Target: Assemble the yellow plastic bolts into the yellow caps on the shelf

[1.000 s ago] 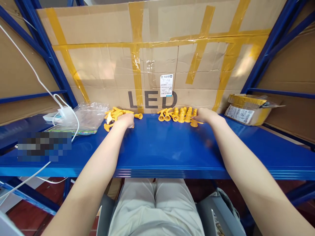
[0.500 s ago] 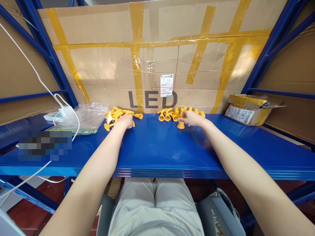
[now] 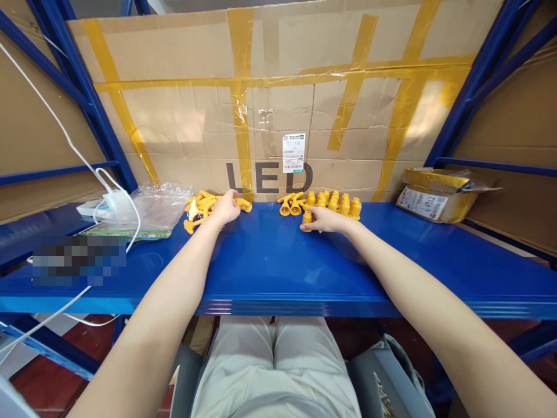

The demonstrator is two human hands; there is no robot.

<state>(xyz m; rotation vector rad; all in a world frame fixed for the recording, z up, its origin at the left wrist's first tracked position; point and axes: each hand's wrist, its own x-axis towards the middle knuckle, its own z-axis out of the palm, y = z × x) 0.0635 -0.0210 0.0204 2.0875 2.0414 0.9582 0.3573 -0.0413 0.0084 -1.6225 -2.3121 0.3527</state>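
Note:
Two groups of small yellow plastic parts lie at the back of a blue shelf [image 3: 278, 261]. A loose heap of pin-shaped parts [image 3: 201, 206] is on the left; my left hand [image 3: 226, 209] rests at its right edge, fingers curled over one of these pins. On the right stand several yellow cone-shaped caps [image 3: 337, 204] in a cluster, with a few tipped ones beside them. My right hand [image 3: 324, 219] is in front of the caps, fingers closed round one yellow cap [image 3: 307, 219] on the shelf.
A taped cardboard sheet marked LED [image 3: 270, 116] forms the back wall. A crumpled clear plastic bag [image 3: 152, 206] and a white cable with adapter [image 3: 111, 197] lie at the left. A yellow-taped carton [image 3: 435, 194] sits at the right. Blue rack posts flank both sides.
My right hand slid left along the row of caps, bringing one cap out to the front. My left hand shifted slightly toward the back over the pin heap.

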